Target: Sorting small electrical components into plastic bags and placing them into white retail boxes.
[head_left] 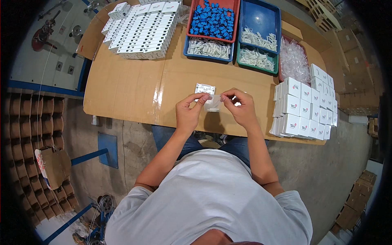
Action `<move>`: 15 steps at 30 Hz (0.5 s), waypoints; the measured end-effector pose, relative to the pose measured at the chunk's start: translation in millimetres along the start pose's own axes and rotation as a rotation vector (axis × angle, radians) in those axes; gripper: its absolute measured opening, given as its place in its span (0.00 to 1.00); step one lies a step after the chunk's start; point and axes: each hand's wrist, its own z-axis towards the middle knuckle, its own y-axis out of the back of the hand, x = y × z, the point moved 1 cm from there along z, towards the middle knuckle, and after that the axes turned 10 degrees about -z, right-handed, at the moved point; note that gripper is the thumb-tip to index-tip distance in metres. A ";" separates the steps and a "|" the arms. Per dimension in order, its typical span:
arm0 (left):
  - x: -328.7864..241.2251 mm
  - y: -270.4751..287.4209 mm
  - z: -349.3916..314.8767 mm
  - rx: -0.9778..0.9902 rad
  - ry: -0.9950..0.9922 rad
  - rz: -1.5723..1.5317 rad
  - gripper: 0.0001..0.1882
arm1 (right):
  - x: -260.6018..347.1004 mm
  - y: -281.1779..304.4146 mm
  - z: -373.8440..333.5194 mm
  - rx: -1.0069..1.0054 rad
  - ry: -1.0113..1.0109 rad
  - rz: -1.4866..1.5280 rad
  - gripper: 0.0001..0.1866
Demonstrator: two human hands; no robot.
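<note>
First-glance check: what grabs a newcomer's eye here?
Bright blue pieces heaped in a red tray, top centre. Then white boxes: packed rows upper left, a stack at right. Mid-picture, the left hand and right hand pinch a small clear bag.

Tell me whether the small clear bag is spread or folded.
Spread: the bag hangs between the left hand and right hand, which pinch its upper corners. Whether its mouth is open, I cannot tell.

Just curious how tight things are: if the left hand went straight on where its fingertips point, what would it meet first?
Past the small clear bag it pinches, the left hand would probably meet the right hand, though depth is unclear.
</note>
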 end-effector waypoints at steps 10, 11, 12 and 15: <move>9.5 -4.3 5.4 0.074 -0.079 0.054 0.08 | 2.6 -15.7 0.4 -0.025 -0.081 0.160 0.05; 9.8 -4.6 5.5 0.082 -0.079 0.054 0.08 | -0.8 -15.2 0.5 0.035 -0.069 0.093 0.05; 10.0 -5.2 4.9 0.117 -0.100 0.026 0.08 | -5.4 -15.4 0.6 0.030 -0.070 0.093 0.05; 19.8 -3.4 2.3 0.138 -0.040 -0.040 0.07 | -18.9 -21.0 -2.3 0.017 -0.003 0.042 0.07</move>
